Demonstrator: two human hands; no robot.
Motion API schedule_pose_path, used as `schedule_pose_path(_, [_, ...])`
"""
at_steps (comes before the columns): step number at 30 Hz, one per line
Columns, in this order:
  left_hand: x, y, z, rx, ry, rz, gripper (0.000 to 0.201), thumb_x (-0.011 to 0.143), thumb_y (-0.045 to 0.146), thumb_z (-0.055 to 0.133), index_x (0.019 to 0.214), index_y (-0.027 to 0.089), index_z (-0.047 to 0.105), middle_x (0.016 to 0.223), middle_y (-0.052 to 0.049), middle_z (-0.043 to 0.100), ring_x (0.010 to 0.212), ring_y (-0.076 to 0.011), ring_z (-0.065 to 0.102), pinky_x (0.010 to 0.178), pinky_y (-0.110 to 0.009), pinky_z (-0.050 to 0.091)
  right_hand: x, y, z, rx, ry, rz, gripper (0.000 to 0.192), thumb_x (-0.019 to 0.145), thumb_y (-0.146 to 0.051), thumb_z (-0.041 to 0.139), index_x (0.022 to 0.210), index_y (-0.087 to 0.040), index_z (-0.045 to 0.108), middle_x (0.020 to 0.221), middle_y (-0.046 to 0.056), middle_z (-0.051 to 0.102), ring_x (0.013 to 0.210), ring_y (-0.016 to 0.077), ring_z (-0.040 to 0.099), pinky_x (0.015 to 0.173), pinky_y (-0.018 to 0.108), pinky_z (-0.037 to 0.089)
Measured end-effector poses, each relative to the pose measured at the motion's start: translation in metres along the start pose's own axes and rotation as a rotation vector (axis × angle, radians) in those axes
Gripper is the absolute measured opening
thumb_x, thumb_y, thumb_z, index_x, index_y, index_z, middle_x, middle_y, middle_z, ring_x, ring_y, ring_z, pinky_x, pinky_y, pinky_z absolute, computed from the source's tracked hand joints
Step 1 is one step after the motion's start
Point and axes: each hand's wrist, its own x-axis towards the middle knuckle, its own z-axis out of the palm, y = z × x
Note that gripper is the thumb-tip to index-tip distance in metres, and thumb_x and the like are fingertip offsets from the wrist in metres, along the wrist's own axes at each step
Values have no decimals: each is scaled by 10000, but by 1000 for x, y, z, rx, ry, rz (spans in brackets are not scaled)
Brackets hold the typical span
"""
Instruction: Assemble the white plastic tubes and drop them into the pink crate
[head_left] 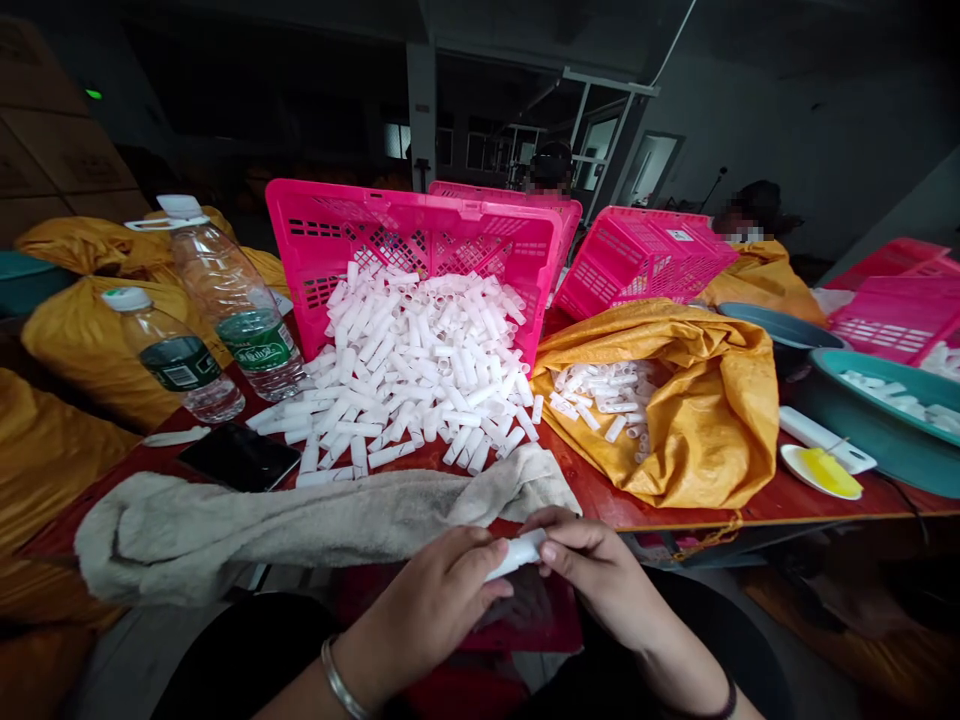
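One tube (517, 556) is in work before the bench (600, 492), grasped by left fingers (480, 562) and right fingers (564, 562); a heap (420, 370) lies at the crate (360, 208), a smaller lot (600, 385) in the sack (724, 400), either's completion unclear in dim light.

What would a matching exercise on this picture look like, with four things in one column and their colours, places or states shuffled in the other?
Things:
1. White tube
2. Towel
3. Sack
4. Taller bottle

Descriptions:
A. Orange-yellow, mouth open, with white pieces inside
B. See-through, toward the left of the picture
C. Held between the left hand and the right hand
D. Grey, lying along the near edge of the table

Right pairs: 1-C, 2-D, 3-A, 4-B
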Motion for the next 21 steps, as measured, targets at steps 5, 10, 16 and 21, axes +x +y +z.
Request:
schedule_pose_path(5, [22,-53,-45,644,62,-299,404,946,303,413,1301,132,502,1292,-188,544,1206,-309,495,1006,-446,419,-23,68,-8,-214,215,256,211,780,-360,649,722,-157,649,669,34,641,600,151,573,602,274,462])
schedule_pose_path(10, [45,-96,-83,887,81,-501,214,801,109,493,938,69,652,964,-191,595,979,-361,554,882,-485,440,-22,94,-7,-735,14,356,273,609,-174,721,877,-145,675,862,92,717,794,238,672,693,292,503])
schedule_pose_path(16, [43,-71,-71,794,129,-454,282,897,215,414,1128,111,537,1029,-153,638,954,-300,606,832,-401,472,65,37,-83,-1008,517,200,323,917,-220,344,1098,-127,595,1009,165,687,937,250,637,836,354,457])
schedule_pose_path(21, [35,-49,-43,168,376,-350,356,835,464,577,1091,218,600,1124,-70,672,1048,-255,623,843,-328,502,120,27,-114,-1060,579,150,232,768,-87,522,972,-60,629,869,216,678,1009,348,593,906,473,404])
